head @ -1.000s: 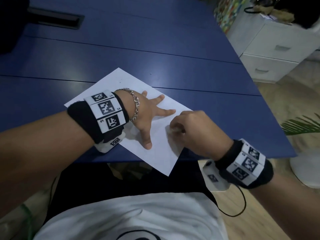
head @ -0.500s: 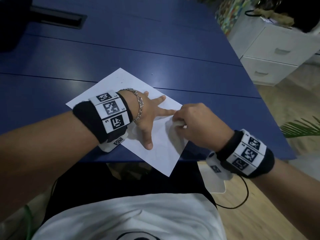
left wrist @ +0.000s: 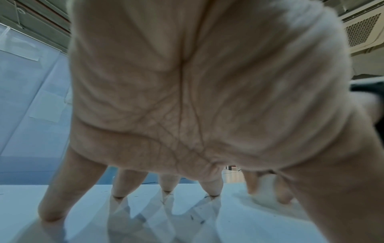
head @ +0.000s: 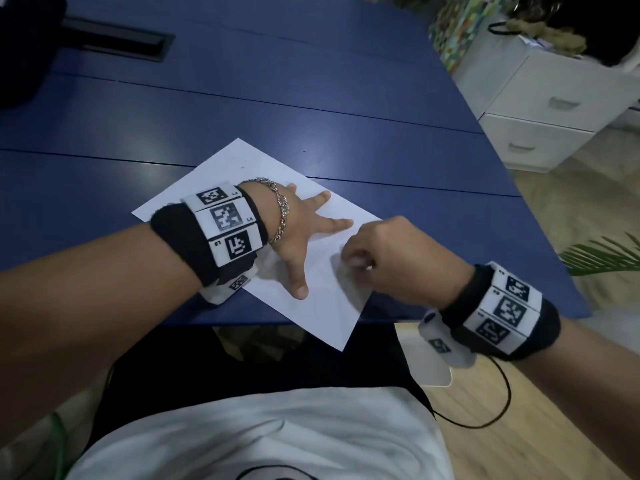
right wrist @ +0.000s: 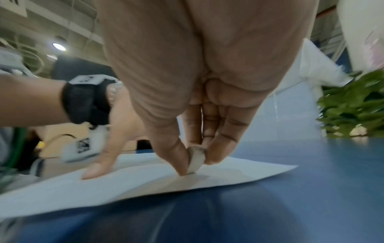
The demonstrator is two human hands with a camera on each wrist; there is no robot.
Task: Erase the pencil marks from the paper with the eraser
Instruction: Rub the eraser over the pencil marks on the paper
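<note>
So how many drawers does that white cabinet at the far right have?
2 show. The upper drawer sits above the lower drawer on the white cabinet beyond the blue table. More may be cut off by the frame edge.

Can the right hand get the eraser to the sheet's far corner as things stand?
Probably not without shifting. The left hand is spread flat on the paper between the eraser, pinched in the right hand, and that corner, so it would have to reach over.

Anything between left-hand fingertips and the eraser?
Only bare paper, per head view: left hand is spread flat, and the eraser is pinched in the right hand.
</note>
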